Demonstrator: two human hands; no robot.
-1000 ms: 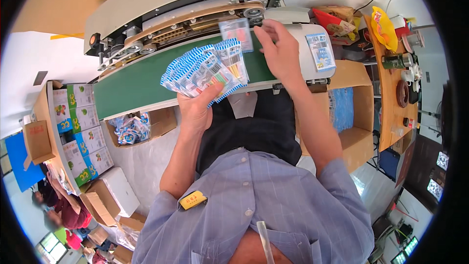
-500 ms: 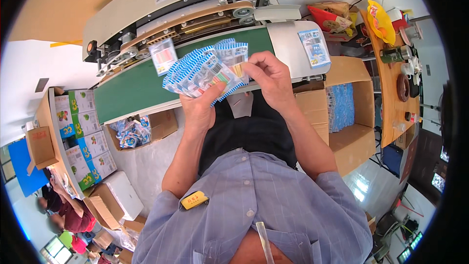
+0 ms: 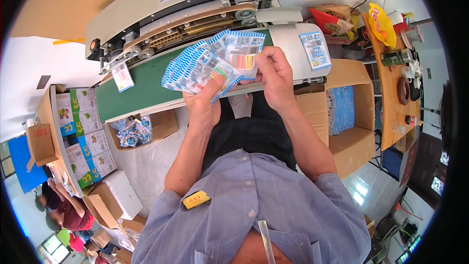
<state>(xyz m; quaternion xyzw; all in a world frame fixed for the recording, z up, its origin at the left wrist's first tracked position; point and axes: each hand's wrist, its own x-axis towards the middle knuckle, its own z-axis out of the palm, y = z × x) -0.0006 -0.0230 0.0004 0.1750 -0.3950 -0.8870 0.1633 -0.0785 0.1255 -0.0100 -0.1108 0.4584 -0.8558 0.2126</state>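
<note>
A fanned stack of clear packets (image 3: 193,68) with blue-striped edges is gripped in my left hand (image 3: 204,103), thumb on top. Coloured sticks show through the plastic. One packet (image 3: 243,51) stands out to the right of the fan, its right edge pinched by the thumb and fingers of my right hand (image 3: 277,80). Its lower left part overlaps the stack. Both hands are over the front edge of a green conveyor belt (image 3: 146,80). A single packet (image 3: 122,77) lies at the belt's left end, and another packet (image 3: 315,50) rests on the metal plate at the right.
Behind the belt runs a band sealing machine (image 3: 195,12) with rollers and a red button. An open carton (image 3: 351,146) at the right holds stacked packets; a carton (image 3: 165,123) below the belt holds loose ones. Printed boxes (image 3: 88,127) fill a shelf at left. People work at lower left.
The single packet on the belt has moved left, away from the stack. My right hand has drawn one packet up and to the right out of the fan.
</note>
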